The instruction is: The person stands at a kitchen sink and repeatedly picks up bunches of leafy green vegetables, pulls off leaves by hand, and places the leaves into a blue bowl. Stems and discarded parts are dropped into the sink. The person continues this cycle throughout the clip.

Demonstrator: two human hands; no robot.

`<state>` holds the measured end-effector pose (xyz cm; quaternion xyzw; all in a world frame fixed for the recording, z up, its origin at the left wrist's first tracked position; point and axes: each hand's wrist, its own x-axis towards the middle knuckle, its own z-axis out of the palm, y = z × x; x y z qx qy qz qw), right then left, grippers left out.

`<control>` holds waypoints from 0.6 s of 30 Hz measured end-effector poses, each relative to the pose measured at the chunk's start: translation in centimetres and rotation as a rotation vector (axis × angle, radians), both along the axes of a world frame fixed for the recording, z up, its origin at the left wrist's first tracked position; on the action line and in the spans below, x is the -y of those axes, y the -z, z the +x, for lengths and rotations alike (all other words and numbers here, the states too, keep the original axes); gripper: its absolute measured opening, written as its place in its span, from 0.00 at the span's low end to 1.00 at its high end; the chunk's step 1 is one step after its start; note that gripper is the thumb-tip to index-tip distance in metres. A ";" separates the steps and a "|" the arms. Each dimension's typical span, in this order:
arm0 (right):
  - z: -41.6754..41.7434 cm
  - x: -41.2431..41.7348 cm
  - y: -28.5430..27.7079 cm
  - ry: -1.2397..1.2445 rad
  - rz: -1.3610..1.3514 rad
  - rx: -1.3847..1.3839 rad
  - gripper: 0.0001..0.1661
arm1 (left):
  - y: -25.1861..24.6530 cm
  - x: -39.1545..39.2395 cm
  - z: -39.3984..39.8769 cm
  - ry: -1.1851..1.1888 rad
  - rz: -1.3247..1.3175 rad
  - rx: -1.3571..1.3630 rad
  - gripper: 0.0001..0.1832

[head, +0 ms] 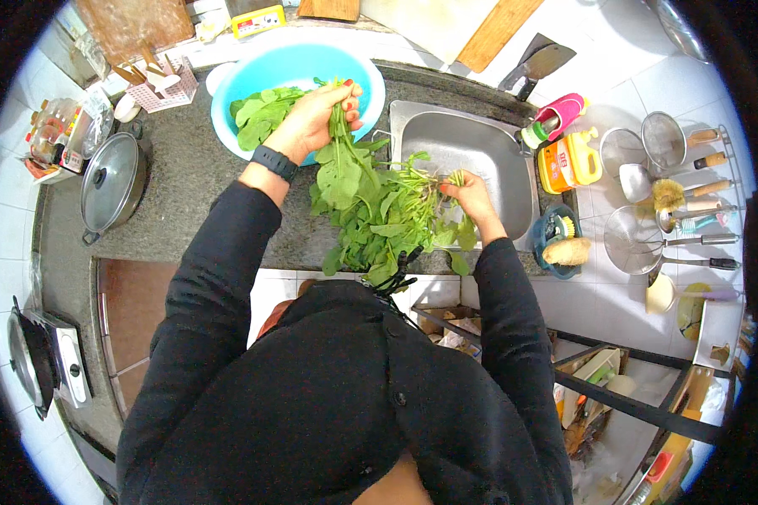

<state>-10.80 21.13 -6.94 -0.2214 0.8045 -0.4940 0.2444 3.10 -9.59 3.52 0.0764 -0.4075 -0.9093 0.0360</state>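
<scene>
My left hand (319,117), with a dark watch at the wrist, grips a bunch of leafy greens (341,173) by the stems. Its leaves hang down past the front rim of a light-blue basin (297,60). Inside the basin lie loose green leaves (268,113). At the sink's left edge my right hand (472,197) pinches some pale stem ends between thumb and fingers. Below and between my hands, a larger heap of leafy greens (379,230) rests on the counter's front edge, its stems and roots pointing toward the sink.
The stainless-steel sink (508,183) is on the right. Beside it stand a yellow detergent bottle (568,163) and a blue basket (553,268) with brushes. Strainers (635,240) hang along the right wall. A lidded pan (110,183) and a utensil basket (164,88) stand left.
</scene>
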 end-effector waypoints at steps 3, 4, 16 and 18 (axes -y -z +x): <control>-0.7 1.8 1.3 -0.030 0.279 -0.280 0.10 | -0.1 -0.9 0.9 0.011 -0.139 0.070 0.10; -0.7 2.5 1.4 -0.047 0.431 -0.384 0.12 | -0.3 -1.2 1.3 0.021 -0.178 0.094 0.10; 0.8 3.2 -6.9 -0.157 0.188 -0.183 0.06 | 0.4 -1.5 1.8 0.100 -0.594 0.193 0.12; 1.2 3.4 -8.7 -0.151 0.103 -0.158 0.05 | 0.2 -2.0 1.2 0.111 -0.674 0.206 0.12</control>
